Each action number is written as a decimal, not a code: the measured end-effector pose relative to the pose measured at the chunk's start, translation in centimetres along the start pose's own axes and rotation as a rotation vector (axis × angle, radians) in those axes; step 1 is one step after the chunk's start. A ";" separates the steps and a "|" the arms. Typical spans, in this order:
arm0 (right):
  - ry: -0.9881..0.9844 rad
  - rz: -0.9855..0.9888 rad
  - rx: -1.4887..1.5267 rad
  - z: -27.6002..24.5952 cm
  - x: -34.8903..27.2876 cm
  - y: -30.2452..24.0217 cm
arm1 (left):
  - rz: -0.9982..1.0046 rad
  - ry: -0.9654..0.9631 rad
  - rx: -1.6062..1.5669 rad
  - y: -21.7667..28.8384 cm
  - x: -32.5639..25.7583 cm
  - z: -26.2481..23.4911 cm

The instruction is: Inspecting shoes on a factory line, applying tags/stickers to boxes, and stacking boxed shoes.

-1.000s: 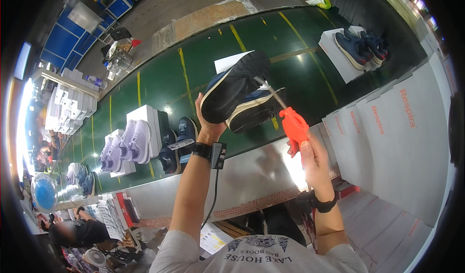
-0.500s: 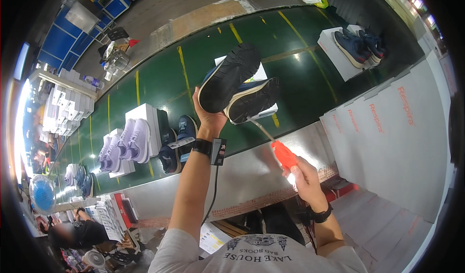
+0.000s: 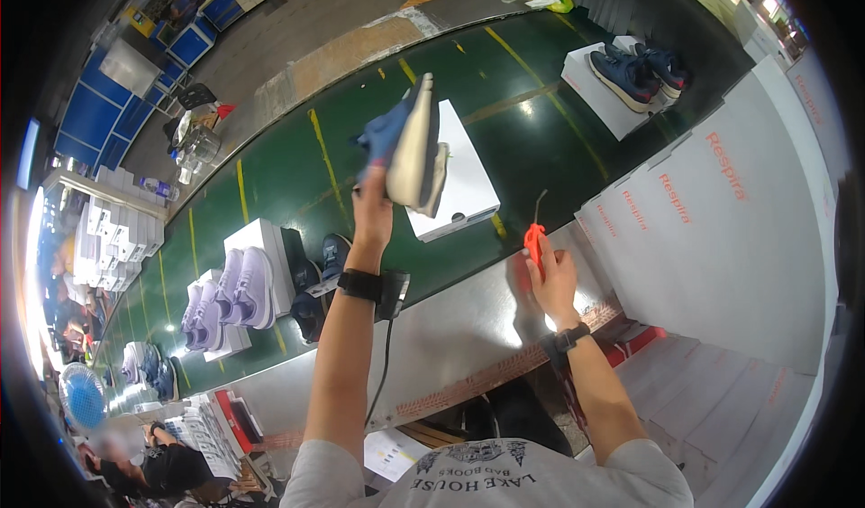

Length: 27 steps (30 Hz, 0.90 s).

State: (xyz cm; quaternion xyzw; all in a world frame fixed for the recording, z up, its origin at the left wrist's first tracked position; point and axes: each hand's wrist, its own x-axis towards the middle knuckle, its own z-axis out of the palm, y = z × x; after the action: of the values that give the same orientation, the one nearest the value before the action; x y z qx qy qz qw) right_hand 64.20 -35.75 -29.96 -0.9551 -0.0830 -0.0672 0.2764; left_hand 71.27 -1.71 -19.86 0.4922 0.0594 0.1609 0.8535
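So the green tabletop [image 3: 541, 148] was pretty crowded: lavender sneakers [image 3: 252, 292] by white boxes [image 3: 257, 233] over on the left, then dark shoes [image 3: 335, 254] right by the left wrist strap [image 3: 360, 285], which stood in the way and partly hid them. Navy shoes [image 3: 622, 76] sat on a pale box [image 3: 596, 104] toward the far right, with big grey-white cartons [image 3: 685, 202] hemming in the near right side. A single white box [image 3: 468, 166] lay partly covered behind the blue shoe [image 3: 396, 125].

That shoe was up over the tabletop, the left hand [image 3: 372, 209] grasping it near its lower end with the fingers. Its upper faced left, cream sole right, long axis running toward the far edge and leaning slightly right (couldn't tell which end was the toe, honestly). Another sole [image 3: 440, 179] peeked out just beside it. The right hand's [image 3: 554, 283] fingers were wrapped around an orange tool [image 3: 534, 240], its thin nozzle [image 3: 540, 204] pointing away, well apart from the shoe.
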 end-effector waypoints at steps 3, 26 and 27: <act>-0.048 0.040 -0.111 2.0 -2.7 4.0 | 0.223 -0.389 1.012 -0.8 0.8 3.2; 0.333 0.463 -0.814 -51.1 -35.6 -5.2 | 0.597 -0.084 1.330 -4.6 -12.9 -2.1; 0.381 0.423 -0.835 -50.5 -35.4 -4.7 | 0.605 0.003 1.352 -4.4 -13.9 -3.9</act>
State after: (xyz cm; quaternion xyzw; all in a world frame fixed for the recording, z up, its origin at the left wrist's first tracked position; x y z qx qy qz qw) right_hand 24.50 -63.33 8.65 -0.9508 0.1984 -0.2104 -0.1115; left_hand 58.14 -5.19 -26.39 0.9050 0.0086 0.3181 0.2823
